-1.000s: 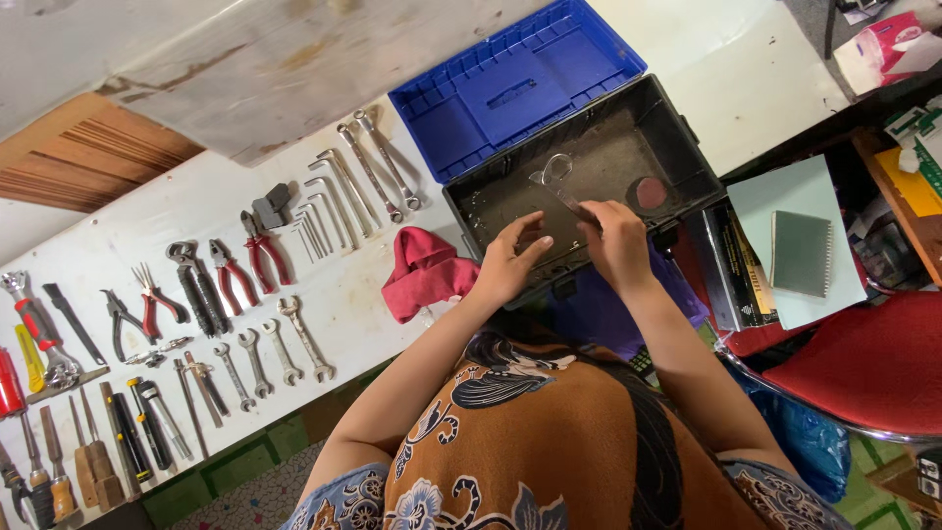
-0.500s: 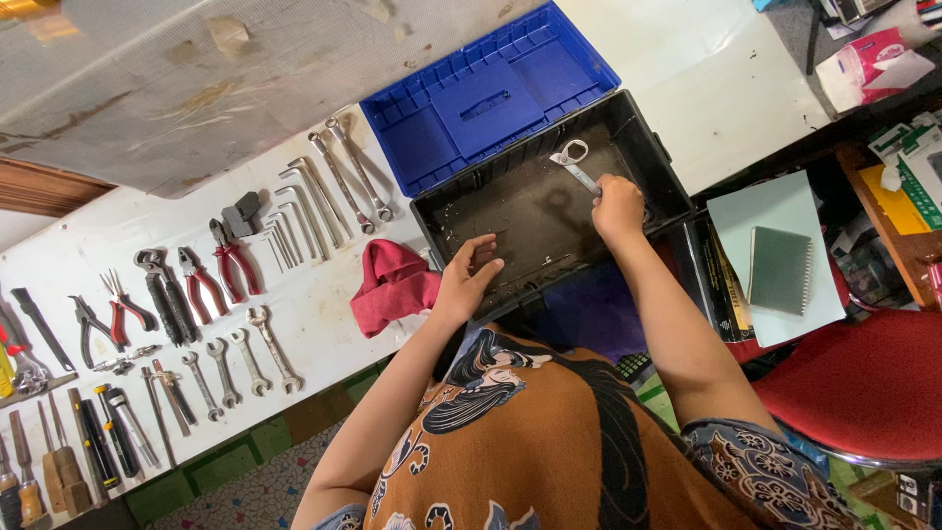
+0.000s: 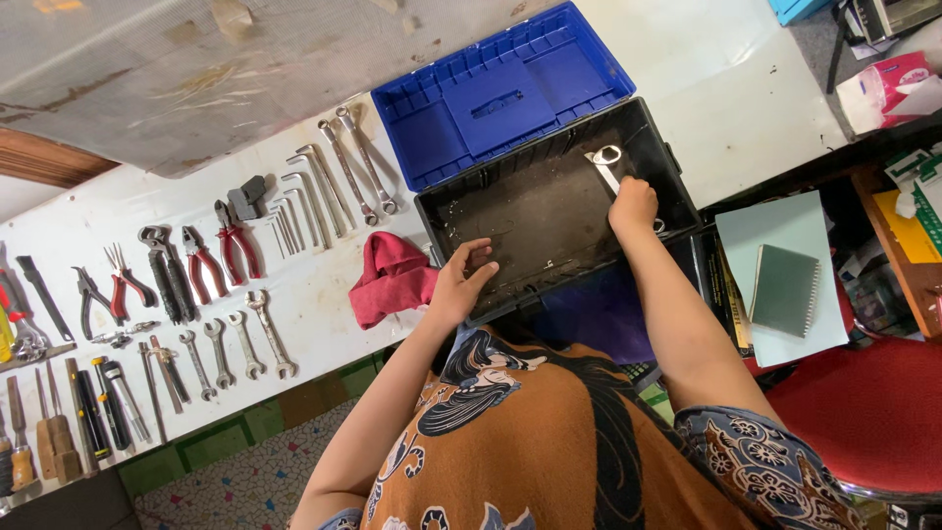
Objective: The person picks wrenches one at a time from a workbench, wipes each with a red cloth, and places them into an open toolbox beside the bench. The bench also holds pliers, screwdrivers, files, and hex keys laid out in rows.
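Observation:
A black toolbox (image 3: 530, 211) with an open blue lid (image 3: 500, 93) stands on the white table. My right hand (image 3: 633, 203) is inside the box at its right end, shut on a silver ring wrench (image 3: 606, 165) whose ring end points toward the far wall of the box. My left hand (image 3: 459, 280) rests on the box's near left rim, fingers curled over the edge, holding nothing else.
A red cloth (image 3: 395, 277) lies left of the box. Pliers (image 3: 224, 250), hex keys (image 3: 294, 211), wrenches (image 3: 240, 339) and screwdrivers (image 3: 93, 412) are laid in rows across the white table (image 3: 324, 314). A notebook (image 3: 785, 285) lies on papers at right, above a red chair (image 3: 863, 412).
My right hand has carried the wrench from the box's middle to its right end and lowered it. My left hand moved back from the box's inside to its near rim.

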